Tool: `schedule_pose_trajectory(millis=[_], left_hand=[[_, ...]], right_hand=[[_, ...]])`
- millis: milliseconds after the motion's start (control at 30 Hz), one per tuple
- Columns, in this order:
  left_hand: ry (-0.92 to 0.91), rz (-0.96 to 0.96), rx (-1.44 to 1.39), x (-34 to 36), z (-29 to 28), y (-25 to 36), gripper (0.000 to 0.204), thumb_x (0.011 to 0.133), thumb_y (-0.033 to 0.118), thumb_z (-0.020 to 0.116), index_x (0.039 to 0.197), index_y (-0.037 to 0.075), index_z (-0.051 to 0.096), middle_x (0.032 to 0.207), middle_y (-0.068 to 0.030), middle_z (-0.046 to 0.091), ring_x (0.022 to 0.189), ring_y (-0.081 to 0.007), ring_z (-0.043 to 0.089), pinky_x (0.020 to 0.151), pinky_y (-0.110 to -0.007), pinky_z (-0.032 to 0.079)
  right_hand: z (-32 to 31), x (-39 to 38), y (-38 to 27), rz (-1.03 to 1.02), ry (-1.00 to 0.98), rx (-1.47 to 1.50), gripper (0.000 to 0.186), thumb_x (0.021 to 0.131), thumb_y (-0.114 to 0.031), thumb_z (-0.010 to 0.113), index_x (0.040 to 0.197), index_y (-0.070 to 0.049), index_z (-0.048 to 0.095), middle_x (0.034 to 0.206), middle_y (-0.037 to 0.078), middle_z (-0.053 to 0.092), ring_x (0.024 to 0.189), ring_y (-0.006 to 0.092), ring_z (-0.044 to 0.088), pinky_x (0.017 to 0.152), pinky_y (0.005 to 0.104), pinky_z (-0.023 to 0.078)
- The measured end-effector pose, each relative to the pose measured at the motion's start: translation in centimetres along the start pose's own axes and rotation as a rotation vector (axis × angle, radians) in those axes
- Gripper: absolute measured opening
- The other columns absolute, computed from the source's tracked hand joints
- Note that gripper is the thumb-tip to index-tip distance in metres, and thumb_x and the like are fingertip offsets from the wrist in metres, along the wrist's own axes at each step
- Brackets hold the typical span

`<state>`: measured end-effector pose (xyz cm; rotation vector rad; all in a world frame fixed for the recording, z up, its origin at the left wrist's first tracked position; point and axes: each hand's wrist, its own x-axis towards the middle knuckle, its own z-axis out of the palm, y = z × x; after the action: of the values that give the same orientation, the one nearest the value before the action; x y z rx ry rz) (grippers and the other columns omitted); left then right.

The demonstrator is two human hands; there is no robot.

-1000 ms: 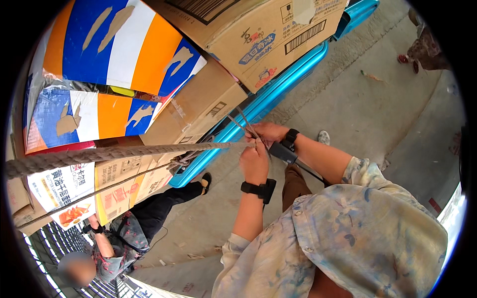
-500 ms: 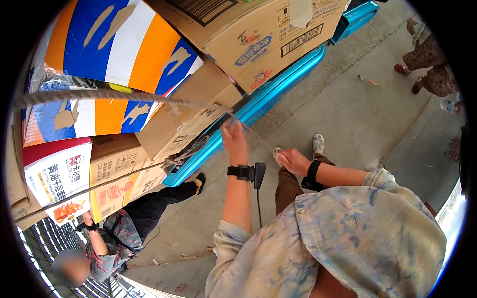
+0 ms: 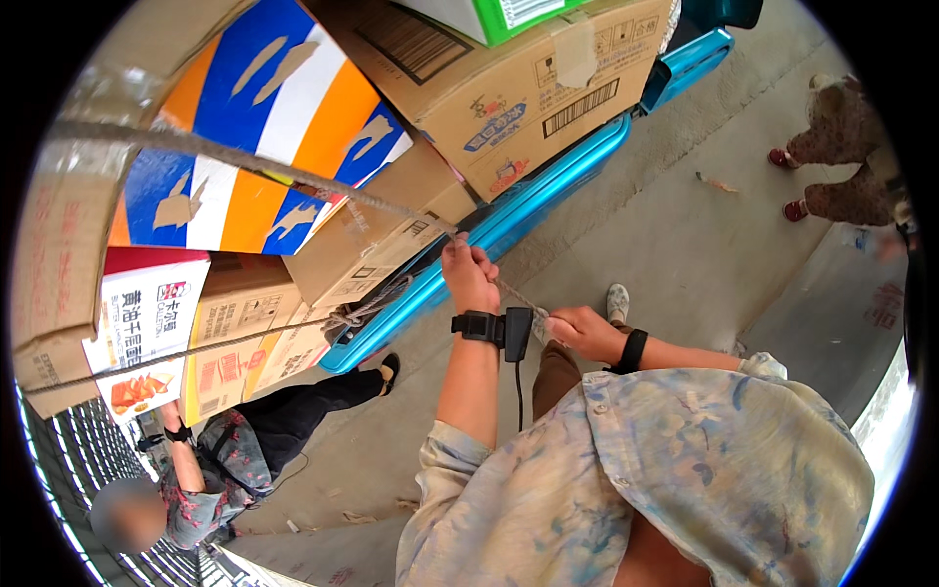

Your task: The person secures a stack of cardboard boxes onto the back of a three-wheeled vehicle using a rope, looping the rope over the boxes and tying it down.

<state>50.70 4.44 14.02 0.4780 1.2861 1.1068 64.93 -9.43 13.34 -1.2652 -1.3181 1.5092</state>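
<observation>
A thick twisted rope (image 3: 323, 182) runs taut from the upper left across the stacked cartons to my left hand. My left hand (image 3: 469, 271) is closed round it beside the blue rail (image 3: 533, 210) of the cart. From there the rope goes on to my right hand (image 3: 584, 334), which grips it lower down, in front of my body. Another stretch of rope (image 3: 205, 349) crosses the lower boxes and ends in a knot (image 3: 354, 317) by the rail's near end. A striped blue, white and orange carton (image 3: 293, 93) lies under the upper rope.
Brown cartons (image 3: 548, 108) are piled along the rail, with a green and white box (image 3: 499, 18) on top. A co-worker (image 3: 230, 455) stands at the lower left, an arm by a white box (image 3: 147, 333). Another person's legs (image 3: 831, 157) show at the far right on the concrete floor (image 3: 675, 225).
My right hand has shifted slightly right and down along the rope. The view has moved a little, showing the green and white box. Both hands keep hold of the rope.
</observation>
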Motion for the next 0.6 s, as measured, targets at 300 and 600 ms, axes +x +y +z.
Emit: schedule_pose_trajectory(millis=[300,600], left_hand=[[0.004,1.116,1.184,-1.3,-1.5,1.8,0.044,0.079,0.006,0.055,0.12,0.0,0.042,0.112,-0.0197,0.049,0.093,-0.0369,0.052,0.082,-0.041,0.043],[0.029,1.039,0.865,0.5,-0.6,1.9,0.024,0.081,0.013,0.058,0.101,0.001,0.052,0.097,-0.0164,0.056,0.09,-0.036,0.052,0.076,-0.041,0.043]], right_hand=[[-5.3,4.4,-11.8,-0.359,-0.097,-0.418,0.026,0.089,-0.021,0.049,0.074,0.0,0.05,0.06,0.016,0.049,0.056,0.0338,0.046,0.054,0.0373,0.04],[-3.7,8.3,-17.2,-0.361,-0.101,-0.328,0.024,0.088,-0.019,0.048,0.075,0.0,0.052,0.065,0.013,0.055,0.06,0.0255,0.053,0.057,0.0335,0.042]])
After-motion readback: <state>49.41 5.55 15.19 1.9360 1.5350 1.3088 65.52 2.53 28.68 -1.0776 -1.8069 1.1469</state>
